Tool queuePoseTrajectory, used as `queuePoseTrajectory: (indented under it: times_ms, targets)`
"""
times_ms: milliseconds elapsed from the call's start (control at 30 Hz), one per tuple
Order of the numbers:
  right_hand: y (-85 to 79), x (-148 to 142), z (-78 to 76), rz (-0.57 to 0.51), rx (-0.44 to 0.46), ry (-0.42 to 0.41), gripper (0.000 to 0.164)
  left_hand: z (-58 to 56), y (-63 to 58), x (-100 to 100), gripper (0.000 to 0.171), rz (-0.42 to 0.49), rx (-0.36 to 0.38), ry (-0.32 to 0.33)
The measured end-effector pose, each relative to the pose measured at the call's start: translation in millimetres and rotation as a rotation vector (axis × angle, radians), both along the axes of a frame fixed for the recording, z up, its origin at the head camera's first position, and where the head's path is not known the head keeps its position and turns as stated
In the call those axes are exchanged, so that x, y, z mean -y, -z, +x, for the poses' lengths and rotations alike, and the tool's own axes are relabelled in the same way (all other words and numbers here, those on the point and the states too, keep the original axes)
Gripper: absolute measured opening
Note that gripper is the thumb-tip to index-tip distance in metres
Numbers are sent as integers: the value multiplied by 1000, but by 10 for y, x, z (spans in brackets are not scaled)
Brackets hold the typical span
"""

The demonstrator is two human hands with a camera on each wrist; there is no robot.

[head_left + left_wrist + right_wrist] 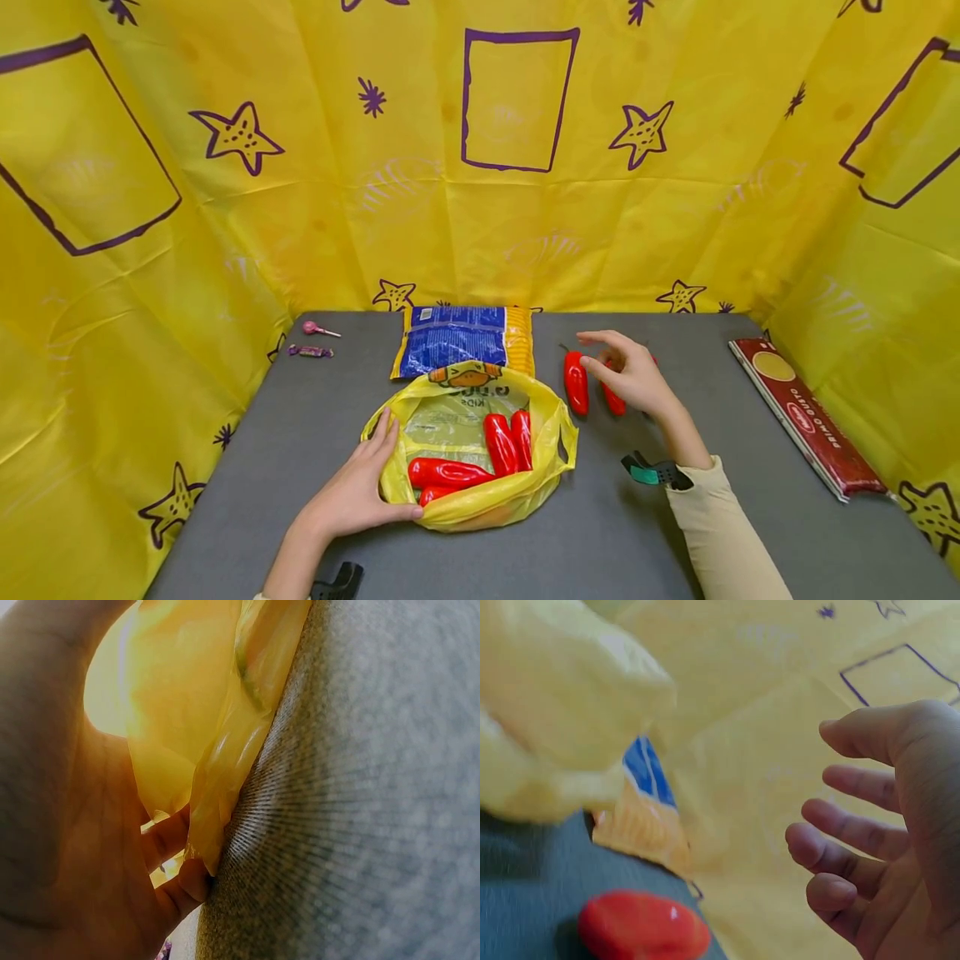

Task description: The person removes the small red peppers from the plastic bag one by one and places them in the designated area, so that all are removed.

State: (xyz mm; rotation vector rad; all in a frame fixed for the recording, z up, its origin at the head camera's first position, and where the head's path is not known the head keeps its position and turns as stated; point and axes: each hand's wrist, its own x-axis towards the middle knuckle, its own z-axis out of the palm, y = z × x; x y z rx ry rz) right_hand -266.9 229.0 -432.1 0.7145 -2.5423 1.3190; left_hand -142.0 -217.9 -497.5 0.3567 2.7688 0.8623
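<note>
A yellow plastic bag (495, 504) stands with its mouth wide, several red peppers (450, 473) lying inside. My left hand (356, 483) rests against the bag's left side, thumb stretched along the front and fingers spread along the left rim. In the left wrist view the yellow plastic (172, 697) lies between thumb and fingers. My right hand (633, 371) hovers above the table right of the bag, fingers apart and holding nothing. Just left of it lies a red pepper (576, 383); another pepper (613, 398) is partly hidden under the hand, and a bit of red shows behind it.
A blue and yellow packet (453, 340) lies behind the bag. At the far left are a pink lollipop (311, 328) and a wrapped candy (311, 352). A long dark red packet (810, 421) lies on the right. Yellow cloth walls (315, 208) surround the grey table (247, 500).
</note>
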Motion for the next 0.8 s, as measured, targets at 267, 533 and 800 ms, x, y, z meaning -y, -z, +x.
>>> queuePoseTrajectory:
  times_ms: [267, 533, 800]
  targets:
    - [-131, 395, -153, 10, 43, -131, 37, 3, -21, 3, 140, -2, -14, 7]
    - [-245, 897, -334, 24, 128, -328, 35, 9, -14, 9, 139, 2, -25, 11]
    - [-315, 1382, -417, 110, 206, -479, 34, -1, -7, 6, 139, 5, 3, -4]
